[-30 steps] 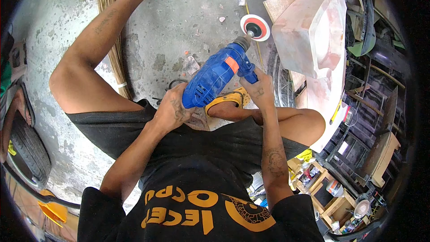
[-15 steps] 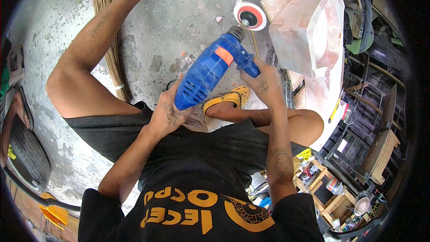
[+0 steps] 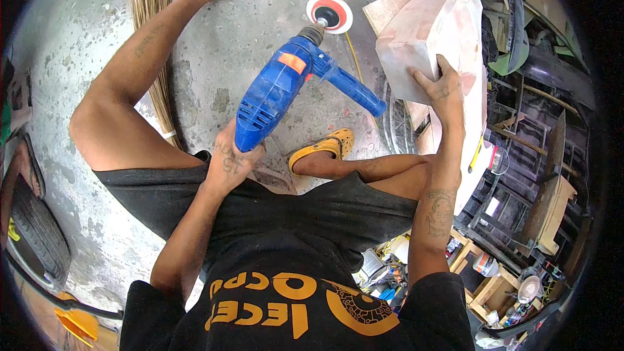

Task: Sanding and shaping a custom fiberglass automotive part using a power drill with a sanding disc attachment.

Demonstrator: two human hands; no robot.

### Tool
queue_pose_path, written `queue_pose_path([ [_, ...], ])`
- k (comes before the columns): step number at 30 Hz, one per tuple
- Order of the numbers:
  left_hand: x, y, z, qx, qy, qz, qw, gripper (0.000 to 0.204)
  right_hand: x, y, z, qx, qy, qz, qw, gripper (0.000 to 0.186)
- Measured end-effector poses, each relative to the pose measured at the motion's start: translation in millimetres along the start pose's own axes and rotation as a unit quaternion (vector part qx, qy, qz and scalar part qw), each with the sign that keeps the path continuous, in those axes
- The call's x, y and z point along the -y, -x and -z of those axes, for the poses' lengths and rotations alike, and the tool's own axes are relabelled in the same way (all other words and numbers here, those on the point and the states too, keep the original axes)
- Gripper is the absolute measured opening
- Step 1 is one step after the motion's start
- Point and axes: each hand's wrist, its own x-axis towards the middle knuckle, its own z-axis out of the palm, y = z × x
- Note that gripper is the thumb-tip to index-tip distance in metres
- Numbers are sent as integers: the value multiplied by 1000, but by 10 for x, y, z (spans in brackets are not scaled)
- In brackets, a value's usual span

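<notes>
My left hand (image 3: 229, 161) is closed around the rear of a blue power drill (image 3: 268, 96) with an orange patch on its body. From its chuck sticks a round sanding pad (image 3: 330, 14), white-rimmed with a red ring and black centre, pointing away from me above the floor. The drill's blue side handle (image 3: 356, 92) angles out to the right, and no hand is on it. My right hand (image 3: 446, 94) rests on a pale, pink-smudged moulded piece (image 3: 404, 52), thumb and fingers spread across its near corner.
A stick broom (image 3: 156, 84) lies beside my left leg on the stained concrete floor (image 3: 224, 39). A yellow cord (image 3: 348, 42) runs past the pad. At right stands a dark rack (image 3: 520, 136) of parts; a wooden crate (image 3: 484, 292) is lower right. A tyre (image 3: 40, 221) is at left.
My right hand has let go of the side handle and moved right onto the moulded piece. The drill, still in my left hand, has shifted left, its pad slightly up in the picture.
</notes>
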Motion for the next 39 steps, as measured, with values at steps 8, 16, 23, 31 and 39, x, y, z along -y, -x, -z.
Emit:
queue_pose_path([
  [8,-138,-22,-67,10,94,92,991,27,-204,404,-33,-2,-50,53,997,57],
  [16,-314,-22,15,7,52,124,991,31,-347,1029,-2,40,-10,63,997,60],
  [23,-217,80,-36,71,-36,21,997,22,-667,1286,155,3,55,47,997,52],
  [31,-149,142,-38,154,26,-41,987,23,-983,975,215,-20,15,36,999,50],
  [39,-281,101,8,143,11,-119,983,38,-192,1720,73,7,-149,-95,984,48],
])
